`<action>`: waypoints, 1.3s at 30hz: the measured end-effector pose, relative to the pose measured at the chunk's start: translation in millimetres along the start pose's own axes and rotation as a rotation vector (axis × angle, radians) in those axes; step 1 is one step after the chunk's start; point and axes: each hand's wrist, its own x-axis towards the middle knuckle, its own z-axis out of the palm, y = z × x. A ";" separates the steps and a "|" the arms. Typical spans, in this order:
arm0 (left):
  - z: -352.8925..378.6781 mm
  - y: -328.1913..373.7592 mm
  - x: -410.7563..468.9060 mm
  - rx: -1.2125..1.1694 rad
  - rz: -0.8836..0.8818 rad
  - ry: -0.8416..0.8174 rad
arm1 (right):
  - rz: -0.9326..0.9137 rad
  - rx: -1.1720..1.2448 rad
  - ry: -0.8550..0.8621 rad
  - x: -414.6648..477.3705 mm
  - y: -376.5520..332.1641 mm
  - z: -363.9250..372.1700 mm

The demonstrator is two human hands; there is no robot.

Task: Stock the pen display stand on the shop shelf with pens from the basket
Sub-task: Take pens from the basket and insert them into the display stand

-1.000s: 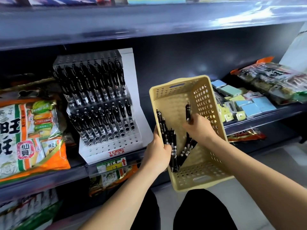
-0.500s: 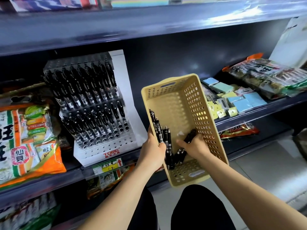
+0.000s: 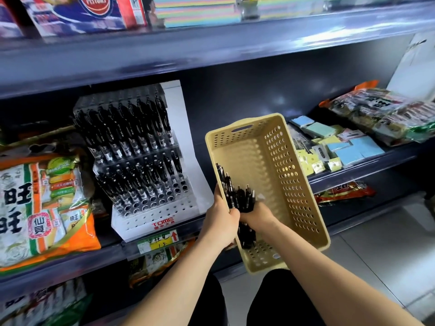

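A person's left hand (image 3: 221,220) grips the left rim of a tilted beige perforated basket (image 3: 294,184), held in front of the shop shelf (image 3: 70,262). Inside it, the right hand (image 3: 257,217) is closed round a bundle of black pens (image 3: 240,196) lying against the basket's left wall. The white pen display stand (image 3: 150,223) stands on the shelf to the left, 2 tiers holding black pens and its front holes bare, beside an orange snack bag (image 3: 42,208).

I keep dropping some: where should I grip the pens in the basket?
Grip the pens round their mid-barrels, from above and the right with the right hand. They lie bunched lengthwise against the left wall of the basket, whose rim the left hand holds, so only that side is open.
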 end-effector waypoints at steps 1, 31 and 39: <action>-0.1 -0.6 2.2 -0.025 -0.005 0.001 | -0.010 0.044 -0.013 0.5 0.4 -1.4; -50.3 50.9 144.7 0.009 -0.082 0.261 | -0.324 0.695 0.157 -47.9 -61.8 -122.9; -46.6 44.2 148.6 0.210 -0.060 0.238 | -0.291 0.664 0.103 -41.5 -55.8 -116.7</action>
